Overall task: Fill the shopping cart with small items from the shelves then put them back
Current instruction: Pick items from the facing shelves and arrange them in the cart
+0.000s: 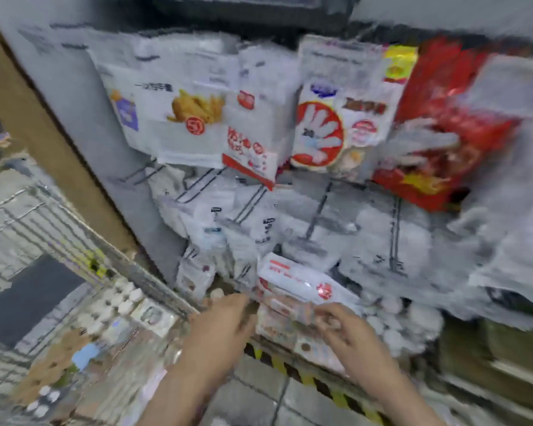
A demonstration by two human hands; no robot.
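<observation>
Both hands sit lowest in frame, reaching toward the shelves (290, 210). Left hand (225, 318) has fingers extended along the side of a small white-and-red packet (293, 287); touching or just beside, can't tell thru blur. Right hand (342, 330) has fingers curled, pinching the packet's lower edge, w/ more small packs stacked under it.

Progress, my read: shopping cart (74, 302) on my left already carries lots of small items, white bottle caps and boxes among them, so filling looks well along. Can't tell if this packet is coming off the shelf or going back. Either way plenty left in the cart to return.

Room: hanging glove packs (317, 127) and a red bag (437, 124) crowd above on peg hooks. Cart rim sits close on the left, yellow-black floor tape (320, 382) marks the shelf base below. Open space is mostly straight back toward me; tight sideways.
</observation>
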